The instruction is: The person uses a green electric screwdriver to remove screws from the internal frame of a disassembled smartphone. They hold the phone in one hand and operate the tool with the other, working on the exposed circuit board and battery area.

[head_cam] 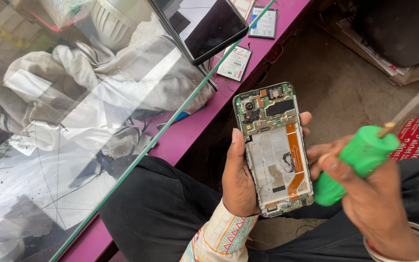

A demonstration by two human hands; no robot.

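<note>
The left hand (238, 182) cradles an opened smartphone (273, 148) over the lap, thumb pressed along one edge and fingertips curled round the other, so its green circuit board (266, 109) and orange flex ribbon (294, 157) face up. The right hand (364, 194) is closed round a green-handled screwdriver (357, 162) just beside the phone's right edge (its tip is hidden behind the handle). Done well, I judge, this calls for the phone held level and still, the driver upright on each tiny screw, and light pressure clear of the ribbon.
</note>
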